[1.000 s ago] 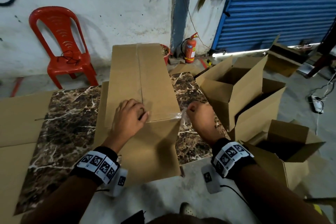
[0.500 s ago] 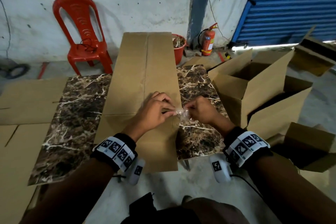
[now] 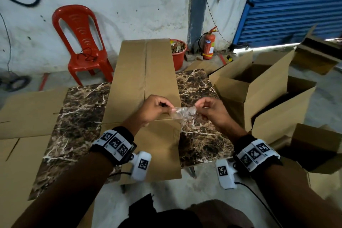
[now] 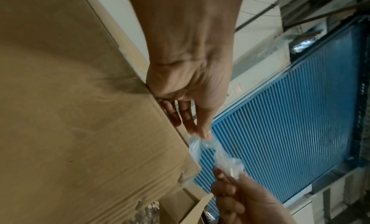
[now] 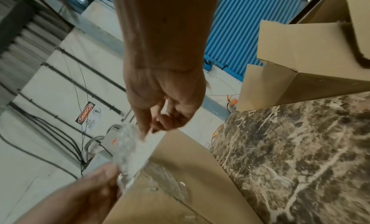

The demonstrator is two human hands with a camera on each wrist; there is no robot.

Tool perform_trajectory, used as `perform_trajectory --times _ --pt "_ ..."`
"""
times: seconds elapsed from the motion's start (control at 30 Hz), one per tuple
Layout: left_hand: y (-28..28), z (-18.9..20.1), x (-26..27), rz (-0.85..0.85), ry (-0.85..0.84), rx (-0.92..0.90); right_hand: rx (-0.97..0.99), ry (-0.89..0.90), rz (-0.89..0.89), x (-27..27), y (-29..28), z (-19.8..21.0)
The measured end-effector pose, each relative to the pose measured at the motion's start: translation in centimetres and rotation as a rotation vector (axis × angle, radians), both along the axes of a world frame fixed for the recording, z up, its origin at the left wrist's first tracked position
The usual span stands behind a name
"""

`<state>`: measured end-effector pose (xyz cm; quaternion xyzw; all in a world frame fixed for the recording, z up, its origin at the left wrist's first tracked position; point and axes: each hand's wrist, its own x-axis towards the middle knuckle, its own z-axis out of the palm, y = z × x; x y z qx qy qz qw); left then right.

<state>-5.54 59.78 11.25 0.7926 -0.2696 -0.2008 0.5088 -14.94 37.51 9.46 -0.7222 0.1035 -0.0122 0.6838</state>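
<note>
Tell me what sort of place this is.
Likely a warehouse or packing bay: a blue roller shutter, open cardboard boxes crowded beside the table, and a fire extinguisher standing by the wall.

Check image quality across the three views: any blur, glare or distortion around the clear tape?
Head view: sharp centre, wide-angle bending at edges, glare strip under the blue shutter, clear tape legible between left hand and right hand. Left wrist view: soft, flattened box smeared. Right wrist view: left hand motion-blurred, marble table sharper.
</note>
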Motion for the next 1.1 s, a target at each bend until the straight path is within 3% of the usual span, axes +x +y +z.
perform_trajectory --times 0.13,0.23,0.33,0.43,0.5,0.63,0.73,0.83,0.93,1.1 --pt "-0.6 1.0 0.6 0.055 0.174 -0.025 -0.105 -0.111 -0.176 -0.4 1.3 -0.3" --pt "-1.2 1.6 1.0 0.076 0.221 0.021 -0.240 -0.103 -0.048 -0.4 2.1 -0.5" --pt "-1.8 2.2 1.5 0.108 0.223 0.056 -0.158 -0.012 0.071 -0.8 2.4 0.2" --pt "-2.7 2.8 1.4 0.112 0.255 0.043 -0.460 -0.038 0.095 -1.1 3.0 0.8" --pt "-3.1 3.1 1.3 0.079 0.247 0.060 -0.662 -0.128 0.013 -0.9 3.7 0.0" --pt "-1.9 3.8 2.2 0.035 0.184 0.089 -0.776 -0.196 -0.163 -0.1 5.1 -1.1" --pt "1.0 3.5 4.1 0.216 -0.082 0.068 -0.611 -0.166 -0.260 -0.2 5.4 -1.9" --pt "4.6 2.0 5.0 0.176 -0.412 0.306 -0.200 -0.082 -0.348 -0.5 5.1 -2.7" --pt "6.9 -0.1 4.6 -0.002 -0.538 0.447 0.294 0.012 -0.438 -0.8 5.7 -2.0" --pt "7.6 -1.4 4.4 0.012 -0.561 0.454 0.830 0.177 -0.607 -0.8 6.5 -2.0"
